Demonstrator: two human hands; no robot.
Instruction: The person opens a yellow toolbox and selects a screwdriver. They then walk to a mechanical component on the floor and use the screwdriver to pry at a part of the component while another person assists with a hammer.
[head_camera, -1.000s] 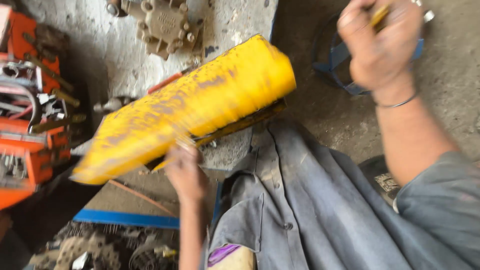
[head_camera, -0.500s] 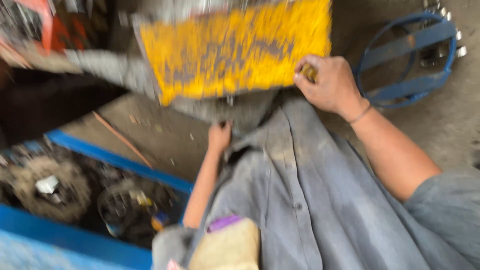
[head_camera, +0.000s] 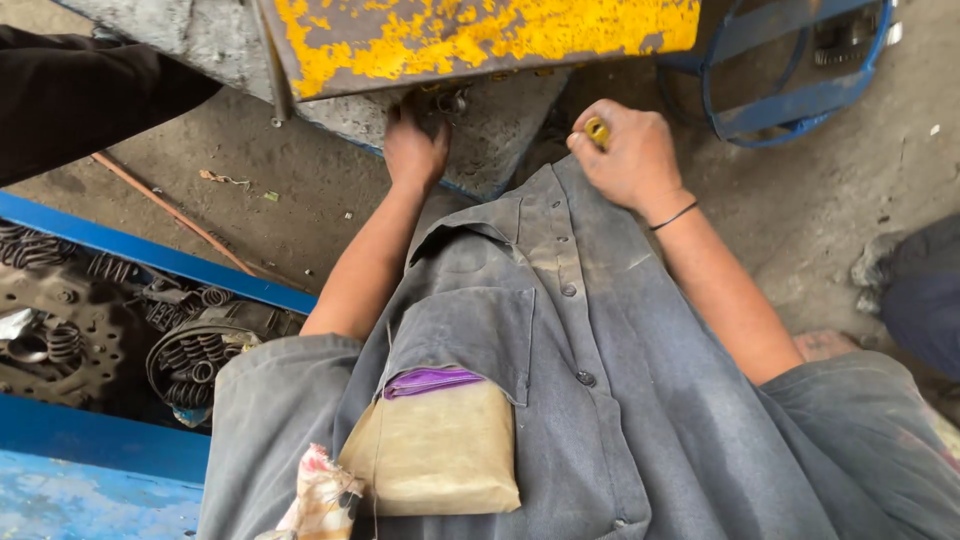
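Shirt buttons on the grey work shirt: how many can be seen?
3: one near the collar, one at chest height, one beside the pocket. More may lie hidden in the folds lower down.

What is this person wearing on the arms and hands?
Both hands, the left hand and right hand, are bare, without gloves. The grey shirt has short sleeves, so the forearms are uncovered. A thin dark band circles the right wrist.

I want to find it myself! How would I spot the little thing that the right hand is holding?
Start at the big metal panel with chipped yellow paint along the top. Below its right end, above the grey shirt collar, the right hand is closed in a fist. The small yellow tool tip pokes out of that fist, the only bright yellow thing amid grey cloth and concrete.
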